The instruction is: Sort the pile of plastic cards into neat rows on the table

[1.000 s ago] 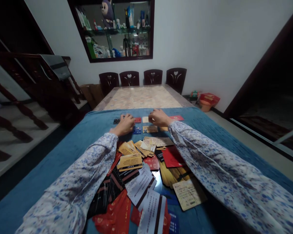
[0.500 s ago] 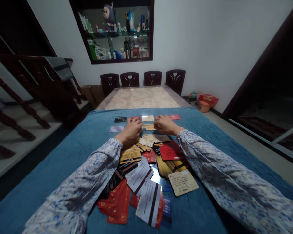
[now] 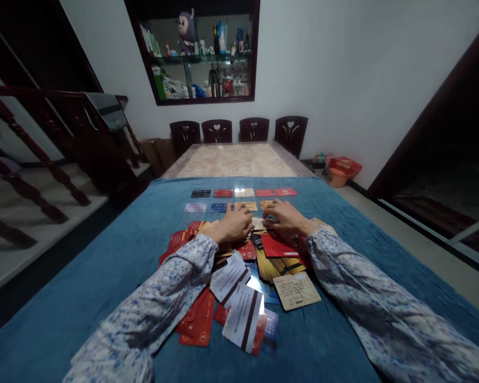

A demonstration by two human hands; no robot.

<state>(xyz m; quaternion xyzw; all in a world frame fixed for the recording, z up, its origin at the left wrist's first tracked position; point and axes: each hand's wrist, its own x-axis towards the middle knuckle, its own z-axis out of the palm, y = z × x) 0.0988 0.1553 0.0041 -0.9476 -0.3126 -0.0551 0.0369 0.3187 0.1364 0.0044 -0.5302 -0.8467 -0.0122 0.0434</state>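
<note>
A loose pile of cards lies on the blue cloth (image 3: 115,266), many of them overlapping. My left hand (image 3: 233,221) is on the pile's far side, its fingers bent down over yellow cards and slightly apart. Just right of it, my right hand (image 3: 285,217) has curved, parted fingers above the pile near a beige card (image 3: 258,223). No card shows clearly in either grip; the fingertips are partly hidden. A red card (image 3: 277,246) lies below my right hand. Closer to me are white striped cards (image 3: 243,319), red cards (image 3: 199,322) and a square beige card (image 3: 296,291).
Beyond my hands, cards lie in two rows, among them a black card (image 3: 200,193), a white card (image 3: 244,192), a lilac card (image 3: 195,207) and a blue card (image 3: 221,208). Farther off are the bare marble tabletop (image 3: 239,159) and several dark chairs (image 3: 291,135).
Both hands have drawn back from the rows to the pile. A blue card and a yellowish card now show in the nearer row. The view has shifted slightly.
</note>
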